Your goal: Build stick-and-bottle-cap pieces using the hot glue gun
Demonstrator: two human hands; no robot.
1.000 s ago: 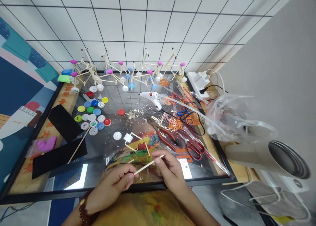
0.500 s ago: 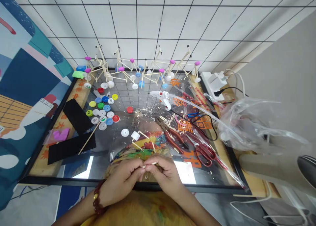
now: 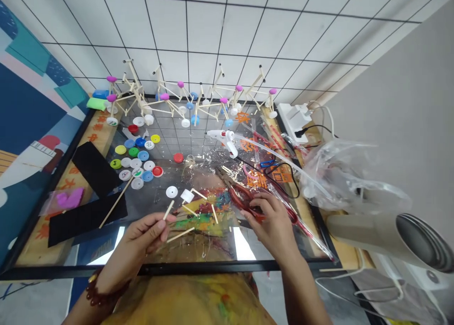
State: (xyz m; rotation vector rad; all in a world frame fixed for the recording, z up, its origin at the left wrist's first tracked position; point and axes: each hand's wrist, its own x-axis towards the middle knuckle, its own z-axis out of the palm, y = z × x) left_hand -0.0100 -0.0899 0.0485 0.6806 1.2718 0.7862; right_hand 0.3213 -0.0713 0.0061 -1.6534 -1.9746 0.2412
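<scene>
My left hand (image 3: 151,232) pinches a short pale wooden stick (image 3: 169,210) between thumb and fingers, its end pointing up and away. Another pale stick (image 3: 181,234) shows just right of those fingers; whether they touch it I cannot tell. My right hand (image 3: 271,221) is over the red-handled pliers (image 3: 241,195), thumb and fingers apart around the handle ends. It partly covers the red-handled scissors (image 3: 293,216). Beyond my left hand, a white cap (image 3: 187,196) lies with thin sticks around it, beside a round white disc (image 3: 172,191).
Stick figures with pink tops (image 3: 164,96) stand along the tiled wall. A white glue gun (image 3: 225,138) lies mid-table with its cord. Coloured bottle caps (image 3: 143,155) and black strips (image 3: 95,169) are at left. A power strip (image 3: 294,119) and plastic bag (image 3: 336,169) sit at right.
My hands were together at the near edge over a small stick and have parted. The left moved left with a stick; the right reached right and forward to the pliers. The view shifted slightly.
</scene>
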